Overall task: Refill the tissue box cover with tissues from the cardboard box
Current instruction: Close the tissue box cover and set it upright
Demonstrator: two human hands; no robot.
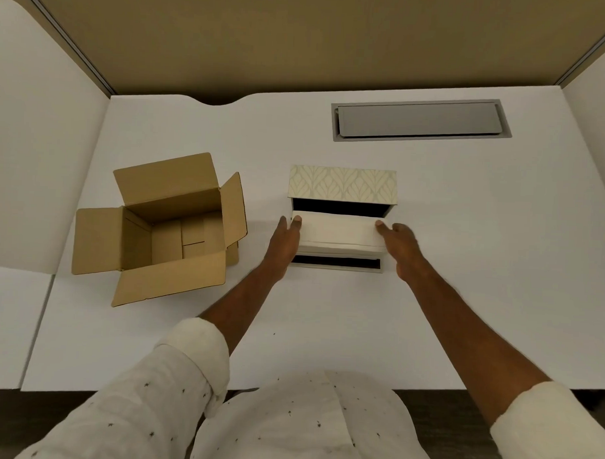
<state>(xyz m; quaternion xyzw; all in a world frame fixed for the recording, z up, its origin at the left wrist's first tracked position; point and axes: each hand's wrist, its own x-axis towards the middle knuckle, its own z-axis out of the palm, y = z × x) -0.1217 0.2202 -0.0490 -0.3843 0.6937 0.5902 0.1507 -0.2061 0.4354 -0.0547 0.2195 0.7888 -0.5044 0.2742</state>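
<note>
A stack of white tissues (pixel 338 232) sits in the open tissue box cover (pixel 342 184), whose leaf-patterned lid stands raised at the back. Dark gaps of the cover's inside show behind and in front of the stack. My left hand (pixel 285 242) grips the stack's left end, thumb on top. At the stack's right end my right hand (pixel 401 248) holds it the same way. The brown cardboard box (pixel 164 231) stands to the left with its flaps open, and I see only bare cardboard inside it.
Everything rests on a white desk (pixel 325 316). A grey cable hatch (pixel 418 120) is set into the desk at the back right. Beige partition walls (pixel 301 40) close off the back and sides. White side panels stand at the left.
</note>
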